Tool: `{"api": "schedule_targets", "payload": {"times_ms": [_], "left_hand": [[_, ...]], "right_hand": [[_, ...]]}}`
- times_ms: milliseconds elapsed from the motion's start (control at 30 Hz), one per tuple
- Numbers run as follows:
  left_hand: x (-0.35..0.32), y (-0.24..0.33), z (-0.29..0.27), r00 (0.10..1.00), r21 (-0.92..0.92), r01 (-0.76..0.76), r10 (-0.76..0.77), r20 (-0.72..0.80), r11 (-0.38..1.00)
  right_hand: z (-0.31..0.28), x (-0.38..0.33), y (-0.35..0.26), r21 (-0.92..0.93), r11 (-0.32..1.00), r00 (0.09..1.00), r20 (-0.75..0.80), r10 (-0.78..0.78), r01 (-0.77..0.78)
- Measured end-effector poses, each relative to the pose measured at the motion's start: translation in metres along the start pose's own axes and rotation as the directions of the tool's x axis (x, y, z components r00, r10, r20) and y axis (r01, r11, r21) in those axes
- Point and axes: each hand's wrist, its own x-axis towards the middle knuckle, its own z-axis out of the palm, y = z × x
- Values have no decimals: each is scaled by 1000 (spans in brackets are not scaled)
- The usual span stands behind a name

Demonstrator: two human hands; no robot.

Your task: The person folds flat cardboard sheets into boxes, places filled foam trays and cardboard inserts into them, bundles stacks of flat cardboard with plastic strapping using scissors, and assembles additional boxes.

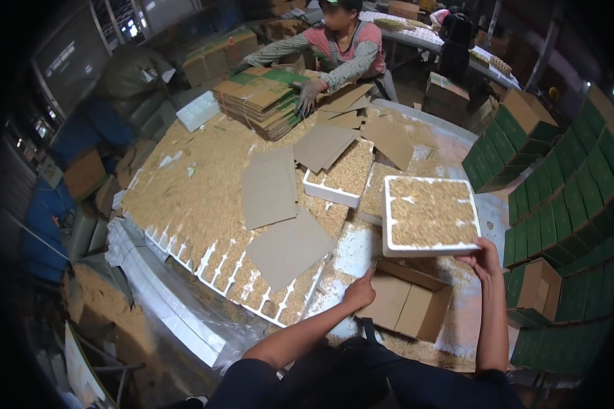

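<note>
Pinching foam tray (423,253) at 5 o'clock with right grip (486,260), carton (435,310) at 10 with left grip (360,293) — keep tray level.

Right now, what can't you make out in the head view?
All in the head view:
Left hand: its own back hides any grip on the open carton.
Right hand: the white foam tray hides how far it reaches underneath.
Tray floor: covered by tan filler.
Co-worker: top of head cut by the upper edge.

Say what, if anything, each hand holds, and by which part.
Right hand: the tray, by its near right corner. Left hand: at the left edge of the box, grip unclear.
</note>
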Motion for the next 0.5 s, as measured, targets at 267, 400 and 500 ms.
{"api": "schedule_targets", "payload": {"times_ms": [267,400,500], "left_hand": [[6,10,6,998,64,6,-2,-57,998],[10,15,9,998,102,-36,42,-56,994],[10,20,12,996,98,-34,41,-74,995]], "right_hand": [[-97,-172,96,122,993,959,-282,31,4],[-105,-190,129,172,985,936,-350,43,20],[-115,-189,143,-36,995,962,-255,-102,96]]}}
